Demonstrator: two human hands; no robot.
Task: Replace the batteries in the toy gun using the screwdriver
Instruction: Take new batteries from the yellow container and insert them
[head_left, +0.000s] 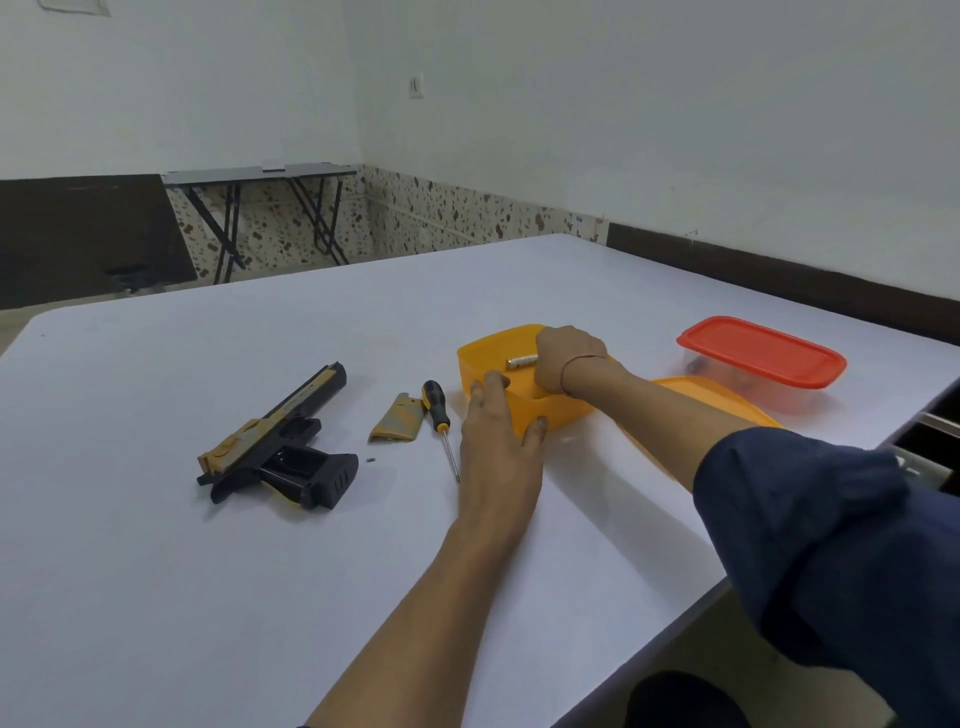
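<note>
The black and gold toy gun (280, 441) lies on its side on the white table (208, 571), its grip compartment open. Its gold cover piece (397, 418) and a tiny screw (371, 459) lie to its right. The screwdriver (440, 418), black and yellow handled, lies beside them. My left hand (496, 431) grips the near wall of the open orange container (485, 358). My right hand (569, 358) reaches into that container and pinches a silver battery (521, 362).
The orange lid (727, 400) lies under my right forearm. A clear box with a red lid (761, 356) stands at the far right. The table edge runs along the right. A folding table (260, 174) stands by the far wall.
</note>
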